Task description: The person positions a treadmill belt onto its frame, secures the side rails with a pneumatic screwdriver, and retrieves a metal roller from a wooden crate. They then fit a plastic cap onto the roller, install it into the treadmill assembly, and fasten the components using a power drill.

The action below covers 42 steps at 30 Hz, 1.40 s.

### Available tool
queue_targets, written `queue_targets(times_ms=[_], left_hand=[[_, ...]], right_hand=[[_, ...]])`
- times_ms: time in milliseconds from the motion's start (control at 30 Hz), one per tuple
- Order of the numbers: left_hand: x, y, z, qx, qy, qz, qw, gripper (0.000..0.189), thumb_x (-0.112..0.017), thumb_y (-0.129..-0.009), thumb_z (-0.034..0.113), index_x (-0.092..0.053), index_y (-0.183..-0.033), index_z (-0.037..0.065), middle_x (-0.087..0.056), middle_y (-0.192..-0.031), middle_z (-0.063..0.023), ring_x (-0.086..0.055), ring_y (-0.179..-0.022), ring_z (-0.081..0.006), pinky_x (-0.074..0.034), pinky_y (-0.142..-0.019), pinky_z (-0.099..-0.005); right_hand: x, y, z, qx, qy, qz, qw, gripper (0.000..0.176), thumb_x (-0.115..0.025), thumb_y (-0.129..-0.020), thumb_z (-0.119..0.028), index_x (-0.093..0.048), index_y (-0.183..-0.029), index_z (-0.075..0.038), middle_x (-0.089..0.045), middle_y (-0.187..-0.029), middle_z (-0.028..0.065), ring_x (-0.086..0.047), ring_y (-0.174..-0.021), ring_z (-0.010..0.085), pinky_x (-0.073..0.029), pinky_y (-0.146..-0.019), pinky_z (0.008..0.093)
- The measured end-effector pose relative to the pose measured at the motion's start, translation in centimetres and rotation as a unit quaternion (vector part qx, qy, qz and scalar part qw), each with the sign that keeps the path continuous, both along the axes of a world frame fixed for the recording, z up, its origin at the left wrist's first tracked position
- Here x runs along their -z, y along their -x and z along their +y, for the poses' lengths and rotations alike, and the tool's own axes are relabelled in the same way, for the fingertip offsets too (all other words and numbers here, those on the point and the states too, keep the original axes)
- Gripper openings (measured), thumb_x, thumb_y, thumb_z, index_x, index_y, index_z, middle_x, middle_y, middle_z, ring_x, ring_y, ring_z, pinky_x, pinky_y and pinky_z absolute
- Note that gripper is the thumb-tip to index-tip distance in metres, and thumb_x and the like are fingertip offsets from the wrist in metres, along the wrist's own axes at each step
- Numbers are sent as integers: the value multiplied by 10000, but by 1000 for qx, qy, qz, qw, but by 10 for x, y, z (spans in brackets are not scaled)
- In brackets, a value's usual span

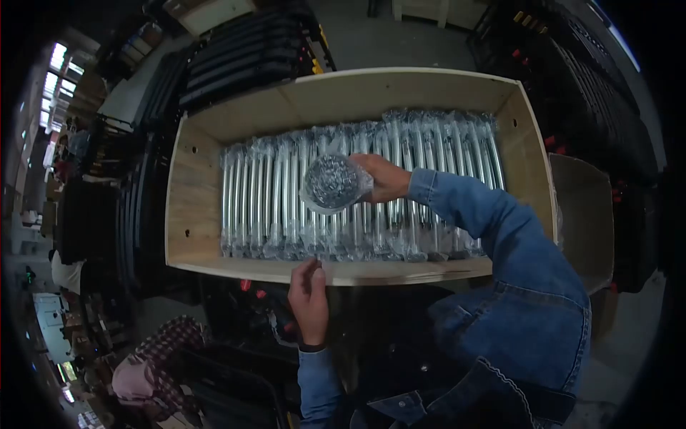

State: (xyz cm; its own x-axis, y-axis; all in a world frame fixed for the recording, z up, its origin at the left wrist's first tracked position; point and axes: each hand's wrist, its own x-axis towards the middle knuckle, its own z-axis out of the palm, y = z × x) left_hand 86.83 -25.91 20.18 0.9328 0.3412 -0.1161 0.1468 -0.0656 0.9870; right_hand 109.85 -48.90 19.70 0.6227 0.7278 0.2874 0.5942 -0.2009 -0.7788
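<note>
My right hand [386, 179] is closed around a round bundle wrapped in clear plastic [334, 181], held above the middle of the crate. Its silvery, crinkled face points up toward me. Beneath it, a row of shiny metal tubes [261, 189] lies side by side in a wooden crate [343, 270], their ends covered in clear plastic. The bundle hides part of several tubes. Just at the crate's near wall is my left hand [310, 304], fingers loosely bent and thumb apart, with nothing seen in it.
An open cardboard box [584, 222] stands against the crate's right end. Stacked black frames [243, 53] fill the space behind and to the left, and more black racks [600, 93] stand on the right. A person in a checked shirt [168, 350] is at the lower left.
</note>
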Motion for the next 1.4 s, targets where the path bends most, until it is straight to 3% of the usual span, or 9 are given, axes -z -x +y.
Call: queue_targets(times_ms=[100, 233, 300, 400, 533, 767, 1100, 1200, 1400], left_hand=[[-60, -73, -40, 80, -369, -180, 909, 444, -751, -857, 126, -564, -1231, -23, -656, -1082, -171, -642, -1005, -353, -487, -932, -420], [-95, -97, -64, 246, -108, -42, 962, 412, -798, -828, 158, -584, -1140, -3, -697, -992, -150, -679, -893, -215, -526, -776, -364], [-96, -91, -65, 324, -153, -3, 933, 420, -812, -822, 182, -590, -1120, -13, -697, -913, -128, -662, -824, -168, -518, -718, -326], [-78, -76, -87, 364, -178, 50, 913, 409, -796, -843, 227, -588, -1104, -9, -634, -784, -68, -593, -674, -153, -496, -627, -326], [-74, -71, -123, 460, -119, 144, 868, 422, -783, -849, 251, -586, -1116, -10, -611, -771, -34, -560, -598, -120, -464, -566, -302], [-35, -38, -148, 552, -104, 167, 810, 404, -768, -856, 271, -599, -1096, -7, -602, -767, -40, -553, -648, -128, -465, -605, -311], [-28, 65, -108, 487, -38, 136, 862, 449, -785, -858, 353, -585, -1065, 8, -568, -778, -40, -551, -680, -120, -467, -617, -300], [7, 98, -63, 398, -13, 162, 903, 407, -764, -879, 346, -586, -1046, 20, -567, -748, -32, -541, -594, -109, -458, -557, -279], [-7, 187, 1, 237, 167, 159, 944, 364, -575, -1019, 373, -551, -1134, 28, -571, -765, -50, -559, -588, -105, -470, -530, -267]], right_hand=[[-85, 32, -6, -10, -200, 117, 973, 558, -861, -789, -202, -615, -1269, -57, -672, -1234, 109, -615, -1164, 257, -491, -1034, 410], [-109, 57, -38, -44, -169, 156, 972, 648, -857, -791, -110, -544, -1356, -49, -647, -1274, 114, -592, -1199, 239, -472, -1063, 423], [-95, 68, -75, -41, -255, 423, 868, 775, -887, -745, -99, -490, -1410, -61, -646, -1272, 113, -579, -1228, 248, -470, -1063, 438], [-81, 104, -118, 247, -238, 19, 939, 1010, -941, -665, -219, -385, -1499, -93, -659, -1194, 97, -624, -1118, 191, -542, -915, 359], [-71, 138, -161, 359, -153, -187, 901, 563, -796, -854, -210, -591, -1354, -54, -683, -902, 45, -634, -743, 105, -493, -617, 285], [-56, 196, -196, 453, -85, -119, 879, 230, -778, -876, -215, -712, -1007, -37, -629, -767, 60, -610, -687, 135, -491, -619, 316], [36, 227, -466, 857, -322, 75, 394, 325, -703, -935, -313, -687, -1004, 4, -667, -729, 55, -611, -567, 133, -467, -473, 296], [49, 224, -429, 796, -360, 255, 414, 318, -667, -950, -329, -641, -966, -12, -662, -762, 89, -560, -519, 149, -408, -421, 294], [-5, 216, -38, 328, -197, 369, 847, 446, -605, -1000, -347, -614, -1280, 1, -682, -995, 76, -608, -794, 110, -493, -692, 251]])
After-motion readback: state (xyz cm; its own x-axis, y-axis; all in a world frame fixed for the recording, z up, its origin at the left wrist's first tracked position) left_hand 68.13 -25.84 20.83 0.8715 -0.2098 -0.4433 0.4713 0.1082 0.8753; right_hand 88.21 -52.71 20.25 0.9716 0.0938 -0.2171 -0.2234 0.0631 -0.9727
